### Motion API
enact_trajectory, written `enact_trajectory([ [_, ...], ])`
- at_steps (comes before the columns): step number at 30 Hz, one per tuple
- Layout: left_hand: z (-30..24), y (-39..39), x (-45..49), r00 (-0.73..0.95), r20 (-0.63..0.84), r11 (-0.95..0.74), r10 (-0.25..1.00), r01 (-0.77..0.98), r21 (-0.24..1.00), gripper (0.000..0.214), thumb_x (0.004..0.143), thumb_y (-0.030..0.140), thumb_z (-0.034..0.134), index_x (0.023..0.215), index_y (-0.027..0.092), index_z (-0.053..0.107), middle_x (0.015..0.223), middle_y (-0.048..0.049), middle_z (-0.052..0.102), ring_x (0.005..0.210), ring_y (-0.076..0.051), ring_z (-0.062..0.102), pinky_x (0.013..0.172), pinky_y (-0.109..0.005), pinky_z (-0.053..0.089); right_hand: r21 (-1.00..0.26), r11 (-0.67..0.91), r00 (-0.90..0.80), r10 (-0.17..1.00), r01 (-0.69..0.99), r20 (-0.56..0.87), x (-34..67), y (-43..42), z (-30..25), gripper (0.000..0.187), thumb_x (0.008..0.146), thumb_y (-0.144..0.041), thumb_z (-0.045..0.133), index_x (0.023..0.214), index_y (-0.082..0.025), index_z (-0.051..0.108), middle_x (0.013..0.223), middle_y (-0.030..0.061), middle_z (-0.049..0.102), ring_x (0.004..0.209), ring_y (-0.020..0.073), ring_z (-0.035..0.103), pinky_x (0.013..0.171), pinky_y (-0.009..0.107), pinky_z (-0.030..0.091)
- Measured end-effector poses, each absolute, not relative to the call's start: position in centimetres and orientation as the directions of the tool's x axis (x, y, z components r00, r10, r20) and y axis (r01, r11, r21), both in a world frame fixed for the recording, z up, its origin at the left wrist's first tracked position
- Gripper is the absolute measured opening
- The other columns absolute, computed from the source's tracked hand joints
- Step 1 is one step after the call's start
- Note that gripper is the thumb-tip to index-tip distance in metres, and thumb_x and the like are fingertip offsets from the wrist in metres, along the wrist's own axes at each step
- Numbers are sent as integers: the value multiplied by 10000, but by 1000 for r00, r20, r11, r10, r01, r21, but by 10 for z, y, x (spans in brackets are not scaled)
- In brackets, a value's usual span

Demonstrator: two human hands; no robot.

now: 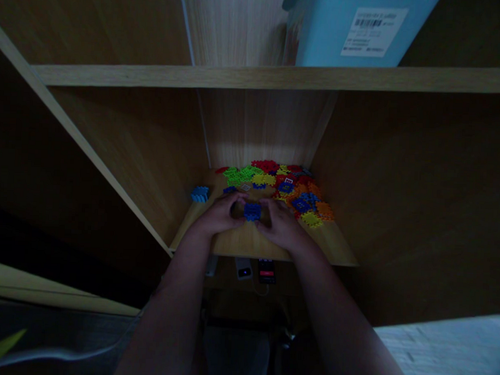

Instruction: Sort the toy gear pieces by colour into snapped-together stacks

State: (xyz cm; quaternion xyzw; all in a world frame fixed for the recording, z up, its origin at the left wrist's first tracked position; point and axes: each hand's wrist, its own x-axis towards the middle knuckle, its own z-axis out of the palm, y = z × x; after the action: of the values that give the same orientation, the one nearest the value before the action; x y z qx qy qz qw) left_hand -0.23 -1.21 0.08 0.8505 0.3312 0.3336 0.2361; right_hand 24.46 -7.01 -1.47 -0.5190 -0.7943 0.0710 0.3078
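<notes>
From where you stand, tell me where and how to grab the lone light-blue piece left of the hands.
Pinch the light-blue piece across its opposite notched edges, probably from above and the right. It lies alone, apart from the pile, with the side wall close on its left. The left hand is nearest, but it and the right hand hold the dark blue piece.

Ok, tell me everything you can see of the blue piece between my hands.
The blue piece is a small, plastic-looking block with toothed edges, possibly several tiles joined; the dim light hides the joints. It is held between the fingertips of the left hand and the right hand, low over the wooden shelf, just in front of the pile of coloured pieces. Whether it touches the shelf cannot be told.
</notes>
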Motion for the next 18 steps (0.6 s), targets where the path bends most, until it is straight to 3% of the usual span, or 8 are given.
enact_trajectory([
  [18, 4, -14, -1, 572, 414, -683, 708, 406, 607, 636, 801, 273, 823, 1406, 241, 629, 1358, -105, 725, 1271, -317, 688, 1155, -508, 526, -435, 475, -290, 857, 764, 427, 244, -69, -16, 552, 948, -299, 714, 1460, -202, 531, 1453, 170, 677, 1376, 376, 598, 1159, 574, 478],
])
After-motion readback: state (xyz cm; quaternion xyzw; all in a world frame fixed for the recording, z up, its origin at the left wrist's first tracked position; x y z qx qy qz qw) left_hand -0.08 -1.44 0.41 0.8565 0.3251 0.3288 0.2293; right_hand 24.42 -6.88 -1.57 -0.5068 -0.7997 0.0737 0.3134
